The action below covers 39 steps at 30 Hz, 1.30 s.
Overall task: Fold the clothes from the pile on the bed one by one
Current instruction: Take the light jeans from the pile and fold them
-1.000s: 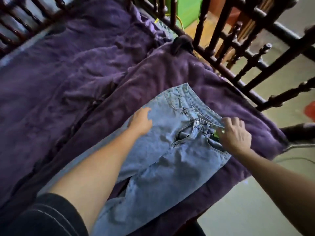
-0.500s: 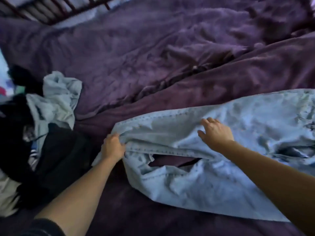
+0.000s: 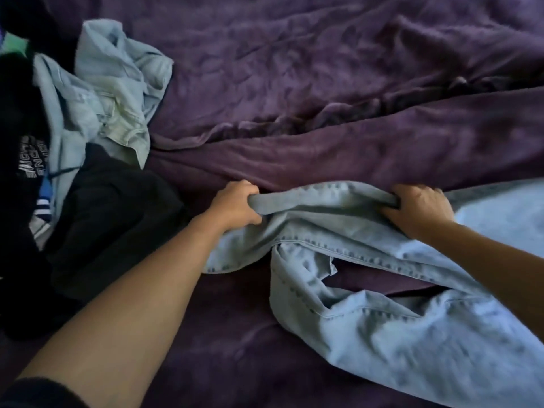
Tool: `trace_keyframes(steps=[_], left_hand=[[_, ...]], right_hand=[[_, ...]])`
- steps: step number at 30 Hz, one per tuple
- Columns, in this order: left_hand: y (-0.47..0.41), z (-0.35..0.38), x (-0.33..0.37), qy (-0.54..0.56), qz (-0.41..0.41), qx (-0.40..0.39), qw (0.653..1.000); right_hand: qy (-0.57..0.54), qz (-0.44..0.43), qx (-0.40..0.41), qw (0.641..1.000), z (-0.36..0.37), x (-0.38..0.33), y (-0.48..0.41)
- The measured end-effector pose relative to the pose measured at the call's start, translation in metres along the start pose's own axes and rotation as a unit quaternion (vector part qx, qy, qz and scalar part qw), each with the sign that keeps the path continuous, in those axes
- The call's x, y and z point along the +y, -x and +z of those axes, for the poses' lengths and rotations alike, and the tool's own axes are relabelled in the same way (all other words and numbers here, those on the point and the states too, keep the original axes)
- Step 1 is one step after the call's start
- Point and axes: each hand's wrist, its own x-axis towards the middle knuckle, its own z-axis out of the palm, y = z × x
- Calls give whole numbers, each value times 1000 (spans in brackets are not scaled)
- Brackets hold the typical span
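Jeans (image 3: pixel 412 334) lie on the purple bed cover (image 3: pixel 323 83), just right of the clothes pile (image 3: pixel 97 113). The left hand (image 3: pixel 235 206) is fisted round the far leg near its hem. The right hand (image 3: pixel 418 212) clutches the same leg's edge further along. The long axis runs left to right, hems pointing at the pile, the rest trailing off right. Folding likely means carrying the hem end, nearest the left hand, rightward.
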Motion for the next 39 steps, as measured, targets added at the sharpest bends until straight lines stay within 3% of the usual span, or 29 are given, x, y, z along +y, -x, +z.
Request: trace_keyframes(steps=[4, 7, 12, 15, 17, 20, 22, 24, 26, 28, 30, 31, 33, 36, 39], left_hand=[[32, -35, 0, 120, 44, -111, 986], [56, -81, -2, 198, 54, -165, 965], [60, -154, -9, 354, 60, -148, 922], [47, -166, -19, 311, 26, -58, 948], [27, -159, -30, 227, -38, 64, 971], [7, -136, -50, 74, -154, 279, 945], [12, -110, -47, 17, -120, 326, 938], [25, -70, -30, -51, 54, 289, 954], [49, -19, -6, -128, 236, 153, 951], [75, 30, 13, -233, 288, -13, 929], [93, 65, 19, -275, 296, -77, 911], [100, 73, 19, -262, 301, -80, 913], [113, 78, 16, -195, 289, -75, 934], [140, 63, 13, -30, 196, -120, 973], [160, 32, 5, 73, 80, -194, 975]], right_hand=[[-116, 66, 30, 991, -18, 13, 25], [-122, 58, 35, 990, -43, 10, 16], [-108, 83, 33, 990, -79, 5, -26], [-73, 109, -5, 991, -79, 6, -36], [-54, 121, 6, 991, -75, -4, -36], [-40, 95, 71, 992, -65, -21, -23], [-52, 47, 115, 991, -53, -30, 2], [-92, -15, 136, 986, -38, -35, 40], [-134, -68, 153, 977, -21, -33, 82], [-145, -117, 111, 976, -4, -28, 123], [-114, -135, -44, 983, 10, -20, 151], [-68, -128, -130, 981, 18, -17, 161], [17, -101, -220, 970, 32, -3, 173], [-40, -60, -231, 970, 27, 11, 175], [-117, -52, -218, 967, 5, 15, 168]])
